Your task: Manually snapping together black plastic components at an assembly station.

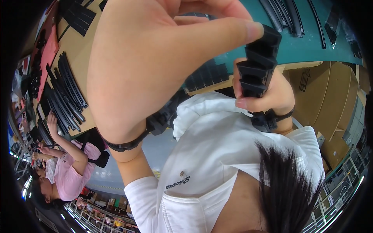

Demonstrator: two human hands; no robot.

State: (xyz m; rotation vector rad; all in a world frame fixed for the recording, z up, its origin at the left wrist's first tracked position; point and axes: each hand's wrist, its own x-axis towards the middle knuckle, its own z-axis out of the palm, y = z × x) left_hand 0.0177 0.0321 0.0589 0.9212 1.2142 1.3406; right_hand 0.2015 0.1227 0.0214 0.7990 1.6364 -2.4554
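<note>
A black plastic part with a row of stepped, wedge-shaped ridges (259, 64) stands tilted between my hands. My left hand (143, 58) looms large and close, its thumb tip pressed on the part's far end. The left fingers curl behind, partly cut off by the upper edge. Lower down, my right hand (274, 93) grips the part's near end between thumb and fingers. Each wrist wears a black strap carrying a small black device. Beneath my left hand's thumb, a row of flat black pieces (208, 73) lies at the table's edge, partly hidden.
Long black strips (285, 17) lie on the green tabletop (307, 50). More black strips (64, 99) rest on a brown surface at left, where a person in a pink shirt (75, 171) reaches toward them. A cardboard box (318, 97) stands at right.
</note>
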